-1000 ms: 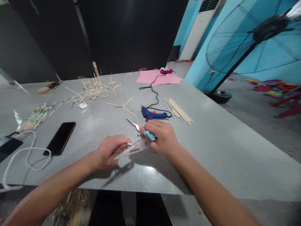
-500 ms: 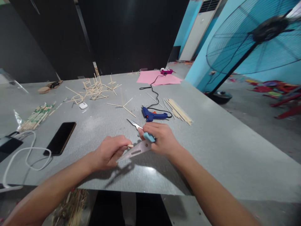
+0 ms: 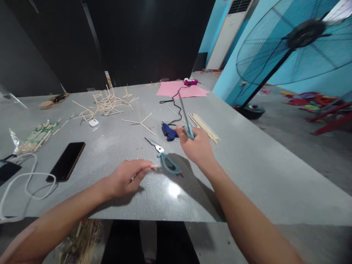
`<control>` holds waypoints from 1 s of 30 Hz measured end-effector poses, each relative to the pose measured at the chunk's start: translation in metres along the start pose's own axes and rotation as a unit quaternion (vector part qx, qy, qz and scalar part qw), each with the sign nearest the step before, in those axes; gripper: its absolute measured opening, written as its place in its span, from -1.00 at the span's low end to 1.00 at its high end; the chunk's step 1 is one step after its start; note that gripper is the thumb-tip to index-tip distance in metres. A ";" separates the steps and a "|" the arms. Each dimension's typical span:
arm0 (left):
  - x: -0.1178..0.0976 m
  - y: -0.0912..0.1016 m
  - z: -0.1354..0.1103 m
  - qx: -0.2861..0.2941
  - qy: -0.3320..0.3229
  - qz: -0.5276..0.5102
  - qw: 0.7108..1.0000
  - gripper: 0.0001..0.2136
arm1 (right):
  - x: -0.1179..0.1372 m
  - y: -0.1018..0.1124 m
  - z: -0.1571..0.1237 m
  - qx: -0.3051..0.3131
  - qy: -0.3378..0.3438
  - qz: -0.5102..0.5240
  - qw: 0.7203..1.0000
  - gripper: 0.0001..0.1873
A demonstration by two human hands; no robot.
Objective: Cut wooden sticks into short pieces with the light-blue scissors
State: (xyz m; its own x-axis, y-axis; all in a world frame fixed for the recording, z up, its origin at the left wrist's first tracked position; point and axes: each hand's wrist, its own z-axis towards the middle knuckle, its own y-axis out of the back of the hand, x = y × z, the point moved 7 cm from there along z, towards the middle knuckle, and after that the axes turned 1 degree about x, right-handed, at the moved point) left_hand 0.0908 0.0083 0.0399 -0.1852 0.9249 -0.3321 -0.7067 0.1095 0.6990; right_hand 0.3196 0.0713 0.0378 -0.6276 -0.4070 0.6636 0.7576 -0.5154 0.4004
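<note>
Cutting step paused, we judge. Our left hand [image 3: 125,179] pinches thin stick [image 3: 143,170] low over table [image 3: 247,176]. Our right hand [image 3: 196,146] grips scissors [image 3: 184,114], blade upright. Second scissors [image 3: 165,157] lie between hands. Next: bring blades onto stick.

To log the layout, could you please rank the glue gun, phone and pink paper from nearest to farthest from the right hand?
From the right hand:
1. Glue gun, just left of it, partly hidden.
2. Pink paper, at the far table edge.
3. Phone, far left.
</note>
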 end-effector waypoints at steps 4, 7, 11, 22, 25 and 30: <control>0.017 0.017 0.000 -0.078 0.084 0.007 0.993 -0.80 | 0.030 -0.016 -0.016 0.051 0.121 0.027 0.991 -0.47; 0.012 0.022 0.001 -0.099 0.045 0.005 0.994 -0.81 | 0.049 -0.024 -0.029 0.074 0.215 0.029 0.973 -0.54; 0.005 0.023 0.003 -0.115 -0.013 -0.015 0.993 -0.83 | 0.059 -0.023 -0.034 0.078 0.267 0.022 0.960 -0.56; -0.002 0.022 0.007 -0.073 -0.047 0.006 0.996 -0.83 | 0.056 -0.020 -0.034 0.072 0.259 0.000 0.963 -0.59; -0.005 0.023 0.007 -0.078 -0.061 0.015 0.995 -0.81 | 0.054 -0.020 -0.033 0.074 0.254 -0.001 0.964 -0.61; -0.004 0.023 0.007 -0.077 -0.051 0.015 0.996 -0.79 | 0.054 -0.020 -0.033 0.075 0.259 -0.002 0.963 -0.60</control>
State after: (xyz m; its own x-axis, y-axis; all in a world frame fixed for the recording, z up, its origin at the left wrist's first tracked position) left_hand 0.0801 0.0098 0.0614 -0.1435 0.9601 -0.2400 -0.7998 0.0303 0.5995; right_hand 0.2650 0.0344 0.0445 -0.6069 -0.7463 0.2734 0.7473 -0.4187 0.5159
